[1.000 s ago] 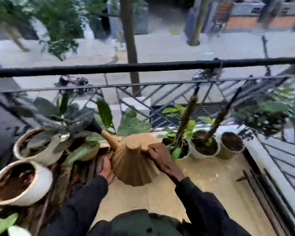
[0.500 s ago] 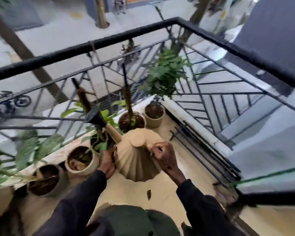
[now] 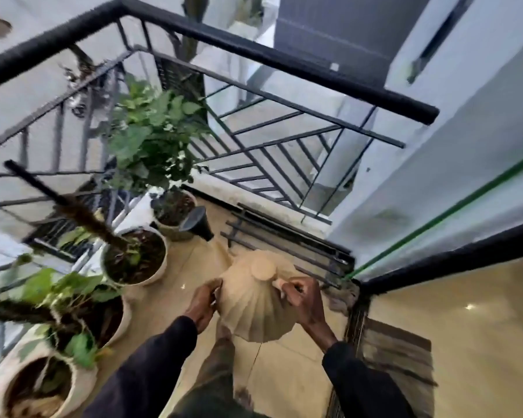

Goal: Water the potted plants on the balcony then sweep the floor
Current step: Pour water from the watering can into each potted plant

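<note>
Right grip: right hand [image 3: 302, 300] curled round the handle of the watering can [image 3: 254, 309].
Left grip: left hand [image 3: 204, 303] holds the can's side, fingers bent.
Can: above the floor [image 3: 284, 372]; the spout [image 3: 198, 224] is now beside the corner pot [image 3: 171, 233], no longer at the pole pot [image 3: 151, 279].

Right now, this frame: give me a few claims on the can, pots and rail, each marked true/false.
1. The left grip and right grip are both on the watering can. True.
2. The can stands on the floor. False: it is held tilted, off the floor.
3. Its black spout head is beside the corner pot. True.
4. The pots line the right rail. False: they line the left rail; black rods lie by the right one.
</note>
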